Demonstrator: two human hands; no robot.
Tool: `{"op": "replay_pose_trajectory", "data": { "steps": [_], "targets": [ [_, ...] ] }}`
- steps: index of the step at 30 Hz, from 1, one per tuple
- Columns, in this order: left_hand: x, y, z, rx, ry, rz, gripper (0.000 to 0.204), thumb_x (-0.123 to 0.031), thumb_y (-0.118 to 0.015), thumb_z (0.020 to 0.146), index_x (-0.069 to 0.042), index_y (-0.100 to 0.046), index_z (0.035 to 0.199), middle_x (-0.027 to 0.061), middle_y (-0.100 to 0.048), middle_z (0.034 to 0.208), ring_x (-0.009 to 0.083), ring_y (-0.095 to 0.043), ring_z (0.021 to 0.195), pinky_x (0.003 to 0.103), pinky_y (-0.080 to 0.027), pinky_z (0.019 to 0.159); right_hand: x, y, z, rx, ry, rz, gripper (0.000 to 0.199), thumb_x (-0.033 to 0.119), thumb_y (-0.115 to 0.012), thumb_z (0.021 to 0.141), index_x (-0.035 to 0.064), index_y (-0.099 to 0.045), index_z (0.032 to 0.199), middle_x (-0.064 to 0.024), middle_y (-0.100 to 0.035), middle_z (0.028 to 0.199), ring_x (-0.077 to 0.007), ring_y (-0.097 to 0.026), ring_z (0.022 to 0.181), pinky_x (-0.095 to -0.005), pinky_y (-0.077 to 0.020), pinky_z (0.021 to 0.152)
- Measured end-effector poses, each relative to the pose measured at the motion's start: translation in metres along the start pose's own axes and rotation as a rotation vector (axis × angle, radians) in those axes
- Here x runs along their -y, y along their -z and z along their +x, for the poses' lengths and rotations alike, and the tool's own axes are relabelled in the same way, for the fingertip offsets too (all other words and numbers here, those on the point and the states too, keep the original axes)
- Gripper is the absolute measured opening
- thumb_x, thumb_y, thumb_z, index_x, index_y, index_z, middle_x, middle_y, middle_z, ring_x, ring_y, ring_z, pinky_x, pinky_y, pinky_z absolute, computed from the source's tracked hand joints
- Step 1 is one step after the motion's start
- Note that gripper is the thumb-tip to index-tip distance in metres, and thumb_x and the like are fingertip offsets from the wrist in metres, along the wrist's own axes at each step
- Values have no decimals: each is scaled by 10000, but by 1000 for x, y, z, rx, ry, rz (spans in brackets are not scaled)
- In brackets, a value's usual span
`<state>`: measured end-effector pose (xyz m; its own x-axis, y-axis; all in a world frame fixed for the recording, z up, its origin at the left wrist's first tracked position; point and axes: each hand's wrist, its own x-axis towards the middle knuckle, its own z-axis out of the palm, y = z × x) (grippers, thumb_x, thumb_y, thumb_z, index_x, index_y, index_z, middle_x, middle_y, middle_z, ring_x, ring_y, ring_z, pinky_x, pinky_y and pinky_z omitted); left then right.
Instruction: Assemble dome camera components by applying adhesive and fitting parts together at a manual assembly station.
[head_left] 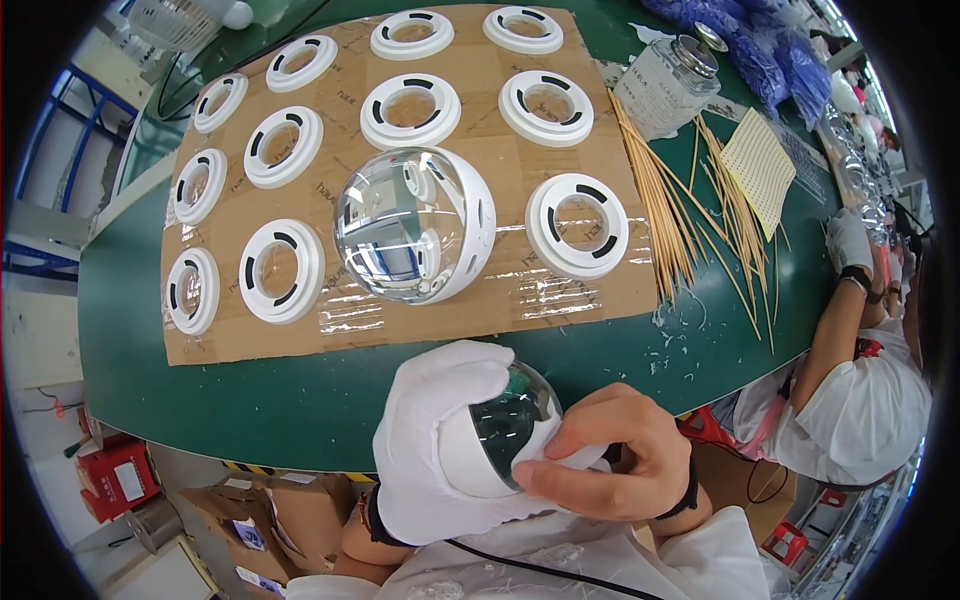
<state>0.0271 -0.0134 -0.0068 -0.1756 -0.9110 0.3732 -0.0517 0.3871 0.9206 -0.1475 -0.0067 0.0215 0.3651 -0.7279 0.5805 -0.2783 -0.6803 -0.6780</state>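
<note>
My left hand (pixel 425 440), in a white glove, is wrapped round a ball-shaped white device with a clear dome (pixel 505 420) over a dark front. My bare right hand (pixel 620 450) is closed, with thumb and forefinger pressed at the dome's lower right edge. Between them shows a bit of white that looks like cloth (pixel 541 444), partly hidden by the fingers. Beyond my hands, a similar white device with a clear dome (pixel 400 225) rests on the cardboard sheet. Around it lie several white rings (pixel 537 230) with black arc-shaped strips.
The cardboard (pixel 400 325) covers much of the green table (pixel 230 400). Thin wooden sticks (pixel 650 190), a glass jar (pixel 665 85), a yellow perforated sheet (pixel 758 170) and blue plastic bags (pixel 745 40) lie to the right. Another person (pixel 850 400) sits at the right edge.
</note>
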Motion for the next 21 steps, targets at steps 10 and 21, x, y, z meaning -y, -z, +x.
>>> {"op": "replay_pose_trajectory", "data": {
  "steps": [10, 21],
  "targets": [
    [-4, -3, 3, -4, -2, 58, 686, -179, -883, 551, -40, -522, 1117, 192, -570, 1105, 304, -594, 964, 352, -494, 809, -5, 0, -4, -10, 0, 84, 302, -4, -790, 574, 96, -715, 849, -70, -574, 878, -172, -566, 680, -260, -467, 571],
    [-4, -2, 1, 0, 19, 39, 674, -162, -870, 559, -43, -520, 1123, 193, -562, 1127, 298, -590, 973, 346, -481, 822, -4, -1, 2, -20, -32, 37, 263, -3, -803, 573, 104, -718, 798, -55, -558, 859, -161, -566, 672, -245, -450, 570]
  ]
}}
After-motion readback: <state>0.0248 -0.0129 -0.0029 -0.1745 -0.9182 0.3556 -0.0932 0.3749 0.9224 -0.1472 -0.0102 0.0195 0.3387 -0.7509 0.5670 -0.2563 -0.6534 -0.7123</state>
